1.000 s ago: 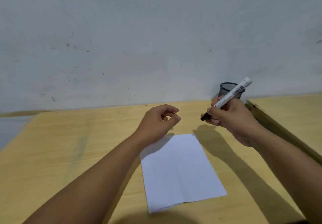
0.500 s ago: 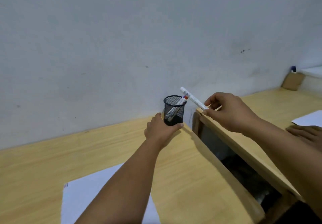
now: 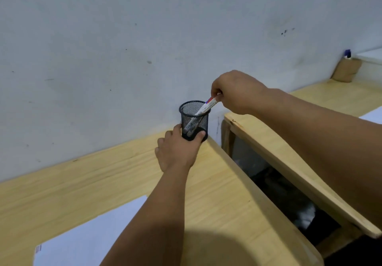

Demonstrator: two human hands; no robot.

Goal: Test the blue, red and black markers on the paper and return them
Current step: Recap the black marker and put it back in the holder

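Near the middle of the frame a black mesh cup (image 3: 194, 118) stands on the wooden table (image 3: 103, 174), close to the grey wall (image 3: 124, 38). The left hand (image 3: 177, 152) wraps the base of the cup, thumb on one side and fingers on the other, covering the lower mesh. The right hand (image 3: 233, 92) hangs above the cup's rim and pinches the top end of a white marker (image 3: 207, 106) between thumb and fingers; the cap end is hidden in the hand, so its colour cannot be told. The marker leans with its lower part inside the cup. Other markers show dimly through the mesh, too blurred to count. The sheet of paper (image 3: 93, 234) lies at the lower left, cut off by the frame's edge and partly covered by the left forearm. A second table (image 3: 268, 141) lies to the right, past a dark gap.
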